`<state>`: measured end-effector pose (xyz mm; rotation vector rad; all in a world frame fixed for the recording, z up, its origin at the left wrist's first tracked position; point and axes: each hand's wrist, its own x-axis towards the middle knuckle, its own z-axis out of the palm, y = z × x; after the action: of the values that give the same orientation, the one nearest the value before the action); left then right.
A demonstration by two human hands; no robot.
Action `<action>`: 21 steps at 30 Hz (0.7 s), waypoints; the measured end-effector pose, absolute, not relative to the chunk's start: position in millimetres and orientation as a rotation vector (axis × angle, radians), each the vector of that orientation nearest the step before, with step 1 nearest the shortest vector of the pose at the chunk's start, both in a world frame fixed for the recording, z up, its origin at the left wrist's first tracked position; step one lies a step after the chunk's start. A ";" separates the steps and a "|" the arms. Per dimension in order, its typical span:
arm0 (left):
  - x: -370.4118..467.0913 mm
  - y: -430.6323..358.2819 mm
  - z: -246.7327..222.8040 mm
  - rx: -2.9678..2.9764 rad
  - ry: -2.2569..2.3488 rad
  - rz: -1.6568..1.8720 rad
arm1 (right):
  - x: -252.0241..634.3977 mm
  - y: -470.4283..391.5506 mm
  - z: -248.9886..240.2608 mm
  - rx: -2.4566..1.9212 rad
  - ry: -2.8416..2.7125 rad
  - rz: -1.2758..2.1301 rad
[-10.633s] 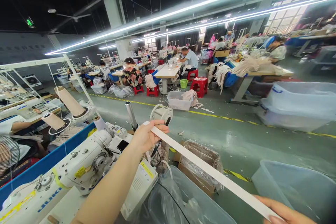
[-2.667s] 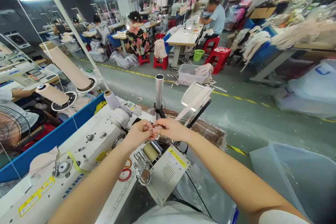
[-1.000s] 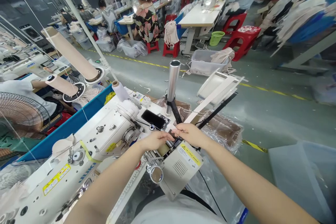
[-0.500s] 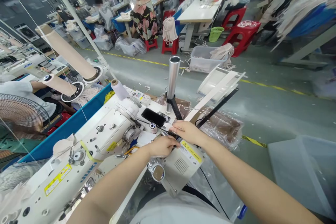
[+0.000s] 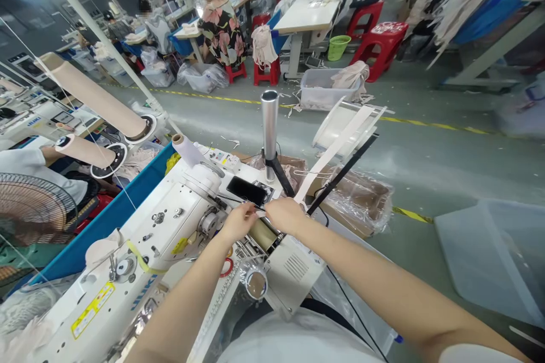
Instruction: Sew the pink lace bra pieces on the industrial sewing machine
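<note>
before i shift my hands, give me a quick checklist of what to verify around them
1. Long flat white band runs unbroken from the round clear-white plastic reel down to the right hand: ok.
2. Left hand firmly gripping the pale strip between the hands: cannot tell, too small.
3. Right hand's fingers closed on the band: cannot tell, mostly hidden by the back of the hand.
4. Gold-coloured cylindrical roller untouched by either hand: cannot tell, contact unclear.
5. Black rectangular phone lying flat: ok.
6. Red ring-shaped handle clear of the fingers: ok.
</note>
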<state>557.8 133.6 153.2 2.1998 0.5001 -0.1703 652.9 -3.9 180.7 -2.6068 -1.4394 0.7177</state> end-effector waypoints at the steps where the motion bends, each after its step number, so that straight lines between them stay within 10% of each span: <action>1: 559.6 131.8 150.1 2.216 0.515 -0.187 | 650.8 -0.4 181.0 -2.623 -1.458 0.714; 21: 555.1 149.4 123.7 2.249 0.778 -0.638 | 649.0 21.7 173.1 -2.703 -1.663 0.668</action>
<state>555.1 149.4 123.7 2.2488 0.7782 -0.6378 649.0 21.7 173.1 -2.7031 -1.6634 0.6684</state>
